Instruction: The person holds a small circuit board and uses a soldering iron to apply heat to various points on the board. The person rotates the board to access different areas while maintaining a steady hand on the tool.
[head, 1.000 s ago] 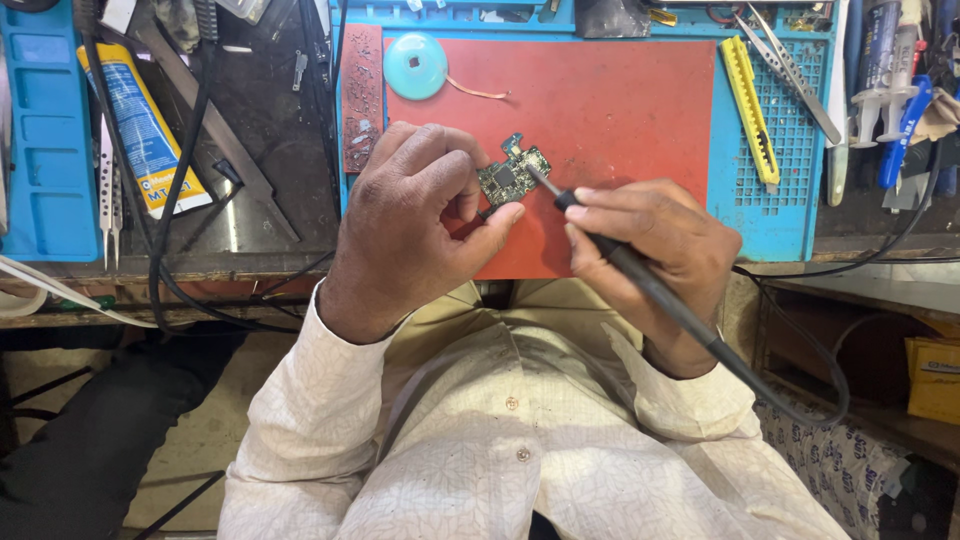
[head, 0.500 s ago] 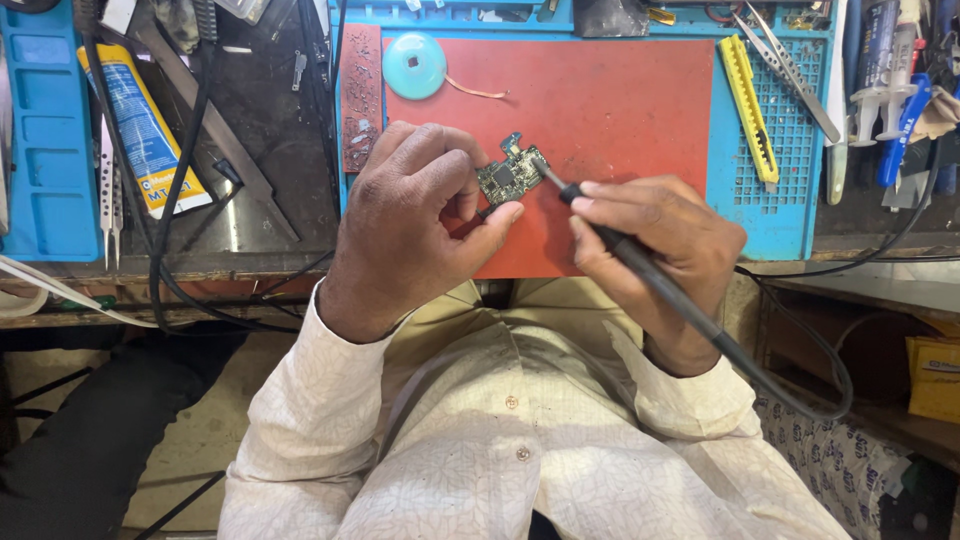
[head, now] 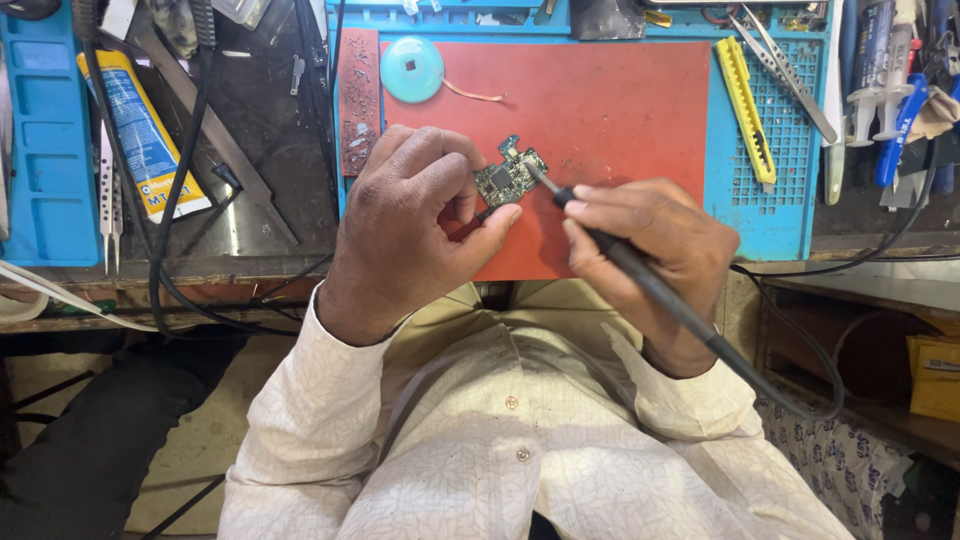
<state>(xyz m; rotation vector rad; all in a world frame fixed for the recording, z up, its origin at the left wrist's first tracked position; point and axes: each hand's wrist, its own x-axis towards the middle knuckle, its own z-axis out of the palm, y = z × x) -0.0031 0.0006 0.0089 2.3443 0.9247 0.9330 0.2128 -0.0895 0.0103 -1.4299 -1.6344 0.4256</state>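
Observation:
My left hand (head: 410, 215) pinches a small green circuit board (head: 510, 177) between thumb and fingers, holding it just above the red work mat (head: 620, 110). My right hand (head: 650, 250) grips a black soldering iron (head: 640, 275) like a pen. Its metal tip touches the right edge of the board. The iron's black cable runs back past my right wrist and off the bench.
A round light-blue disc (head: 411, 69) with a short wire lies at the mat's far left. A yellow utility knife (head: 748, 110) and metal tweezers (head: 785, 70) lie on the blue grid at the right. A tube (head: 145, 135), cables and a blue tray (head: 45, 150) sit at the left.
The soldering tip has shifted slightly along the board's edge. Both hands keep their grips and positions.

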